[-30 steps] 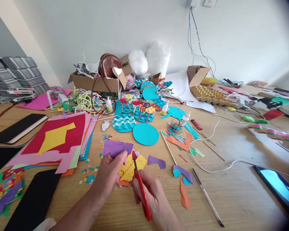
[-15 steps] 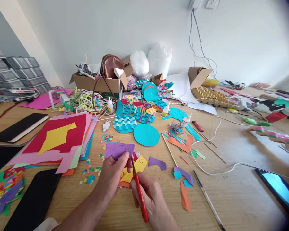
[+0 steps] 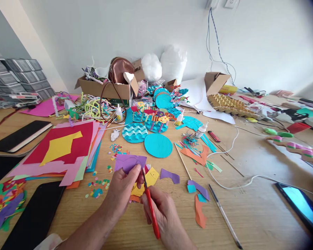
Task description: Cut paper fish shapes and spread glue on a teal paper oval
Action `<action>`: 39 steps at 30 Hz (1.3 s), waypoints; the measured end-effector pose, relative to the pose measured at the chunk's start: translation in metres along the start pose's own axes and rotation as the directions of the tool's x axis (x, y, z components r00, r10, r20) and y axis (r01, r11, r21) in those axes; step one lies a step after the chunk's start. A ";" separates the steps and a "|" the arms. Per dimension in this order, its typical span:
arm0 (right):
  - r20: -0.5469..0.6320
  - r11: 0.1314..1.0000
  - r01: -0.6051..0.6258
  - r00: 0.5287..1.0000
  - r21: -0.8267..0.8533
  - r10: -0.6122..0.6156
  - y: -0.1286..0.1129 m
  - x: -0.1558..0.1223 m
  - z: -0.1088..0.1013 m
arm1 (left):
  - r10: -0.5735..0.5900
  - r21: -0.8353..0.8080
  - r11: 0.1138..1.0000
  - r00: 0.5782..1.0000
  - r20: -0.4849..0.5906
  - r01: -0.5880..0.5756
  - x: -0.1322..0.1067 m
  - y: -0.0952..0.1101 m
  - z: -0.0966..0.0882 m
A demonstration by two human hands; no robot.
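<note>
Pinches purple paper (image 3: 127, 162) in left hand (image 3: 124, 184), grips red scissors (image 3: 152, 215) in right hand (image 3: 162, 205); leaves drawn outline (image 3: 131, 159) apparently mostly uncut, above already-cut yellow pieces (image 3: 152, 176).

The left hand (image 3: 127, 181) and right hand (image 3: 160, 205) are bare, and so is the left forearm (image 3: 94, 220). Near its lower end shows a whitish, loose sleeve (image 3: 49, 242), blurred in detail.

Bright; glare on tabletop (image 3: 261, 159); edges stretched.
</note>
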State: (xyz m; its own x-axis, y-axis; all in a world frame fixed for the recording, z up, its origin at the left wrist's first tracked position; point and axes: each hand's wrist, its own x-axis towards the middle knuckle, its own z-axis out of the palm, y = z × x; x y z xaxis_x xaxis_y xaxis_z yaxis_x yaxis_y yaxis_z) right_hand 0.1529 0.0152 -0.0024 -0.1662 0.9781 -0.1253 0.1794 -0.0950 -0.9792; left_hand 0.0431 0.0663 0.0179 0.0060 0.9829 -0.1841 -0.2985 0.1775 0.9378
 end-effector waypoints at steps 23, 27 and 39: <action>-0.012 1.000 0.006 1.000 -0.011 -0.006 0.005 0.000 -0.001 | -0.030 0.008 1.000 0.999 -0.021 0.030 -0.001 0.001 0.004; -0.007 1.000 -0.004 1.000 -0.020 0.003 0.003 -0.001 -0.003 | -0.062 0.001 0.998 0.997 -0.042 0.062 -0.001 0.000 0.004; 0.004 0.975 0.048 0.999 -0.215 -0.049 0.001 -0.002 -0.014 | 0.017 -0.093 0.996 0.994 0.106 -0.007 0.010 0.025 -0.024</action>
State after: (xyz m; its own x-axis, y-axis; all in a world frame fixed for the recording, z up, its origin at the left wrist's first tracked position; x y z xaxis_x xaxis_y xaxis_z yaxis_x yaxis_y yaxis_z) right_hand 0.1666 0.0159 -0.0006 -0.1781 0.9809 -0.0780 0.3752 -0.0055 -0.9269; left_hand 0.0125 0.0799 0.0325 0.1017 0.9854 -0.1362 -0.3861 0.1653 0.9075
